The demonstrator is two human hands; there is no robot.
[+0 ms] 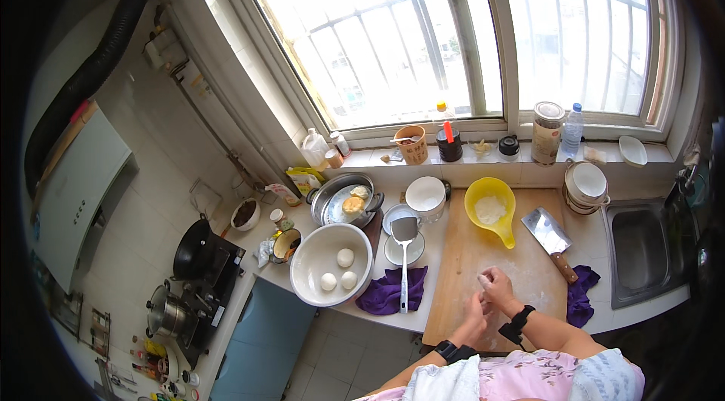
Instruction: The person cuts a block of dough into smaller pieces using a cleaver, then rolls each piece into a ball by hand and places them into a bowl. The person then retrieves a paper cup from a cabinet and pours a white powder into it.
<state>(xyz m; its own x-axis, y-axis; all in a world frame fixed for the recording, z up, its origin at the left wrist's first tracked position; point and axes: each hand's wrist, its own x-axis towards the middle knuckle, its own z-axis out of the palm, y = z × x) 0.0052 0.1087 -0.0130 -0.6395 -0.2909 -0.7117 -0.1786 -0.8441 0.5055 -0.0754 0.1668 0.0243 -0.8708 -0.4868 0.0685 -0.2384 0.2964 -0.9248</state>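
My left hand [474, 313] and my right hand [497, 288] are close together over the lower part of a floured wooden board [453, 282]. Their fingers are bent towards each other, and whether anything lies between them is hidden. Beyond them on the board sits a yellow plastic scoop bowl [490, 209] with white flour [490, 210] in it. A cleaver [547, 230] with a wooden handle lies to the right of my hands. At the left, a large white basin [331, 265] holds several round white dough balls [345, 257].
A metal spatula [404, 259] rests across a small bowl [412, 248] and a purple cloth [379, 296]. A steel pot [342, 197] and a white bowl [426, 195] stand behind. Another purple cloth [582, 293] lies between the board and the sink [640, 254]. The gas stove [212, 288] is far left.
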